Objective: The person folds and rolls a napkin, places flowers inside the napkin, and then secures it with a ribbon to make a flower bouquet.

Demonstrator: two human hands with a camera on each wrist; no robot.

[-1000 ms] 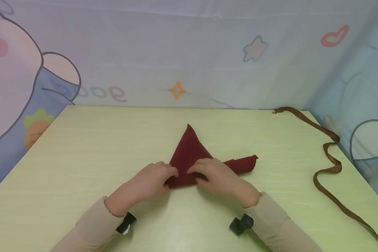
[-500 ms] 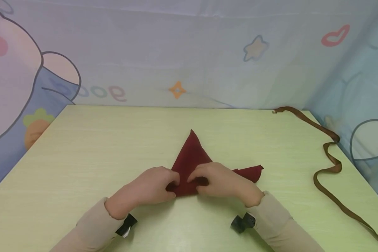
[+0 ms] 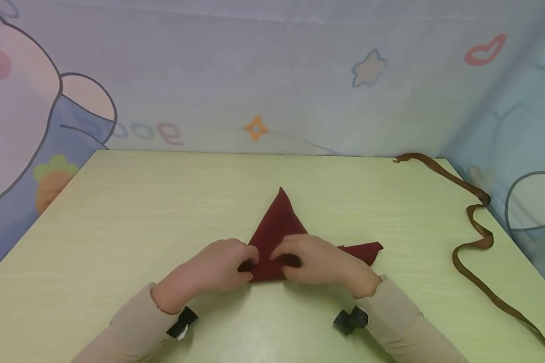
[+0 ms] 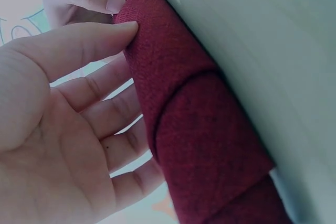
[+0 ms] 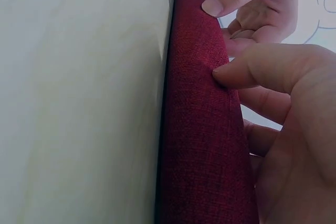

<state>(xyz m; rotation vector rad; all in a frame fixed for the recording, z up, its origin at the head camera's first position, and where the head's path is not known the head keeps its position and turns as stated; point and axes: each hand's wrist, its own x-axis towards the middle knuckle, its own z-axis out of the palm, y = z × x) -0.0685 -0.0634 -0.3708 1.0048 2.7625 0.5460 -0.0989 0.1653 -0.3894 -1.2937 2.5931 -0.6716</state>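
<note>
A dark red cloth (image 3: 277, 222) lies in the middle of the table, its flat part a triangle pointing to the far side. Its near edge is rolled into a tube, whose end sticks out past my right hand. My left hand (image 3: 220, 264) pinches the roll near its left end, thumb on the near side and fingers over the top. Close beside it, my right hand (image 3: 318, 259) grips the same roll further right. In the left wrist view, overlapping wraps show on the rolled cloth (image 4: 199, 119). The right wrist view has both thumbs pressed against the roll (image 5: 199, 129).
A long brown ribbon (image 3: 472, 245) winds along the right side of the pale table (image 3: 141, 201). Behind the table's far edge hangs a printed backdrop (image 3: 209, 75). Small black cameras (image 3: 351, 320) sit on both wrists.
The cloth has slid a little toward me and to the right, its tip and rolled end included. Both hands have moved slightly nearer with it, keeping their grip.
</note>
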